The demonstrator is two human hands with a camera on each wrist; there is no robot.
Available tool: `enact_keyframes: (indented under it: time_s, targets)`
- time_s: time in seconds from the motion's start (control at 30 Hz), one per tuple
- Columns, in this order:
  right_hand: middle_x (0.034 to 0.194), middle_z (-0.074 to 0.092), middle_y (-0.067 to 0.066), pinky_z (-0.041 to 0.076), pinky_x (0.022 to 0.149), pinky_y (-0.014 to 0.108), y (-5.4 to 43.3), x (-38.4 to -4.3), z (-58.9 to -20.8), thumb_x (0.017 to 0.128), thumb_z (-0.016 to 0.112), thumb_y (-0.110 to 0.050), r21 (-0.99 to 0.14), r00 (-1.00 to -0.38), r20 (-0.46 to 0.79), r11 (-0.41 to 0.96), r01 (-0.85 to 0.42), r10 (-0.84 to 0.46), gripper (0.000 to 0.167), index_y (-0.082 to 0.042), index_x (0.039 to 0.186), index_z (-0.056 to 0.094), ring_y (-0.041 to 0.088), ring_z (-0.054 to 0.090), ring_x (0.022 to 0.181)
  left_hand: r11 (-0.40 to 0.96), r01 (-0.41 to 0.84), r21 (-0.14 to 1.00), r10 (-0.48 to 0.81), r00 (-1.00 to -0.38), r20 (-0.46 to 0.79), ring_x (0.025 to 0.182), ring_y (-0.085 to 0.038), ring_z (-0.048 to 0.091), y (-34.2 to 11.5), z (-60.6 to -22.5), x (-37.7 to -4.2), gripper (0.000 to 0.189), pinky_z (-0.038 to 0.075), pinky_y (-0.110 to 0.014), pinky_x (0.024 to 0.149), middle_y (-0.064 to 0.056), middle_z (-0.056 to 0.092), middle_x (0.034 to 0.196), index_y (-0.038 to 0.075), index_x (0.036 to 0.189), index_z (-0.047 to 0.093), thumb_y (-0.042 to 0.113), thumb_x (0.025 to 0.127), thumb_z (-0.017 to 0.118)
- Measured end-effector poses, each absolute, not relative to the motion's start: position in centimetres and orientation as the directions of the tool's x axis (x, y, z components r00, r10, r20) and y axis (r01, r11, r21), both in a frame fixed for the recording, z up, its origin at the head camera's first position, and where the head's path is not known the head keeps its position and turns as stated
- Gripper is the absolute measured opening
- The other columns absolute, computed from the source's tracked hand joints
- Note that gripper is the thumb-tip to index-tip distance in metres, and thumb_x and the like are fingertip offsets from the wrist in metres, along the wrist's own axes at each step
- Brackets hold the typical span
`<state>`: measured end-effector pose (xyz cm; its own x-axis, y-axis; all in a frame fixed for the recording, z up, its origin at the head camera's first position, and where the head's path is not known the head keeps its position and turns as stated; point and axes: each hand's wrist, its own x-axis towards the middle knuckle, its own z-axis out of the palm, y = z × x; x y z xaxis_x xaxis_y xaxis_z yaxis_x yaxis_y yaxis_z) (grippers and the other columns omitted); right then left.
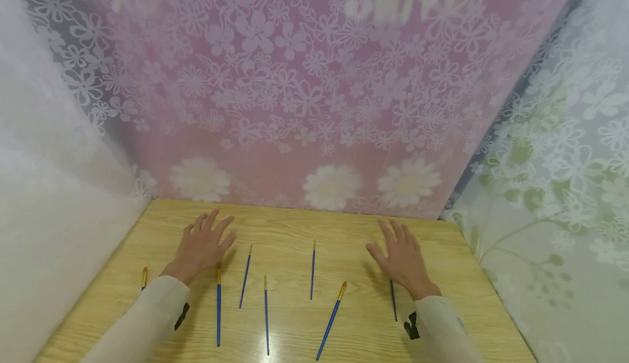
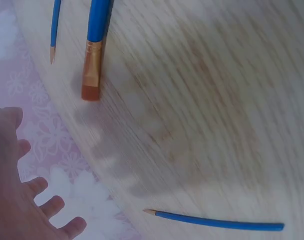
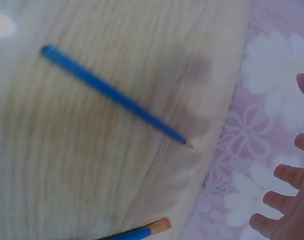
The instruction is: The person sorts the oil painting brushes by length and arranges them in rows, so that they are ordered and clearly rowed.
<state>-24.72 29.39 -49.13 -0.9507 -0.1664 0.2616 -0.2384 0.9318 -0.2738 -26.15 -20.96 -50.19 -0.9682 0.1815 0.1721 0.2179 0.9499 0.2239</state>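
Paintbrush (image 2: 216, 221), whole — left wrist, partial — head view

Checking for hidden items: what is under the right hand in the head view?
A brush reaches under the right hand: its blue end shows, while its tip end is covered in that view. Whether anything else lies there cannot be seen.

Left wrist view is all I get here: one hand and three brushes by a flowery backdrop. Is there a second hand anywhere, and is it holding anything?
Observer: Yes, the head view shows the right hand, fingers spread, with nothing visible in it.
Visitor: Fun! And are my three all there are to pick from?
Observer: No, the head view shows seven brushes on the table, some partly covered by a hand or sleeve.
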Motion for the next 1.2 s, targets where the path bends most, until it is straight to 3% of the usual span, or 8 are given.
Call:
enact_keyframes:
  time_s: [0.3,0.6,0.87,1.07,1.2]
  targets:
    - [0.171,0.033,0.03,0.036,0.109,0.085,31.8,-23.9,-49.7,0.111,0.057,-0.055,-0.321,-0.959,0.247,0.921,-0.219,-0.142,0.076,-0.011,0.169,0.038,0.059,0.03,0.155,0.944,0.213,0.253,0.18,-0.972,0.147,0.153,-0.057,0.035,-22.0,-50.1,-25.3,0.059,0.037,-0.081,0.111,-0.027,0.034,0.172,0.017,0.167,0.046,0.045,0.115,0.052]
    - [0.172,0.029,0.032,0.032,0.112,0.084,33.6,-23.0,-49.8,0.111,0.06,-0.05,-0.352,-0.97,0.212,0.917,-0.189,-0.119,0.076,-0.008,0.169,0.036,0.063,0.028,0.152,0.951,0.209,0.227,0.179,-0.973,0.145,0.149,-0.056,0.041,-23.5,-50.4,-24.9,0.062,0.043,-0.08,0.104,-0.027,0.038,0.169,0.018,0.166,0.046,0.05,0.113,0.053]
    - [0.167,0.035,0.035,0.036,0.109,0.083,34.9,-22.3,-50.2,0.11,0.066,-0.042,-0.335,-0.966,0.23,0.923,-0.189,-0.114,0.075,-0.003,0.167,0.038,0.066,0.036,0.145,0.956,0.213,0.201,0.184,-0.971,0.151,0.142,-0.058,0.047,-25.2,-50.5,-23.8,0.061,0.047,-0.079,0.099,-0.029,0.043,0.165,0.015,0.163,0.05,0.046,0.111,0.06]
    - [0.162,0.04,0.037,0.041,0.104,0.082,35.7,-21.6,-50.7,0.108,0.07,-0.036,-0.324,-0.966,0.234,0.928,-0.183,-0.109,0.073,0.0,0.165,0.041,0.066,0.042,0.14,0.958,0.22,0.185,0.191,-0.968,0.163,0.136,-0.06,0.052,-27.4,-51.2,-23.2,0.062,0.056,-0.072,0.086,-0.032,0.048,0.16,0.012,0.159,0.054,0.046,0.108,0.065]
    - [0.156,0.047,0.038,0.045,0.1,0.08,36.4,-21.3,-51.1,0.105,0.074,-0.032,-0.29,-0.958,0.263,0.937,-0.194,-0.117,0.071,0.002,0.161,0.046,0.066,0.048,0.134,0.957,0.226,0.182,0.197,-0.967,0.163,0.131,-0.061,0.055,-28.8,-51.6,-22.7,0.063,0.059,-0.057,0.066,-0.033,0.05,0.156,0.01,0.157,0.055,0.045,0.106,0.069]
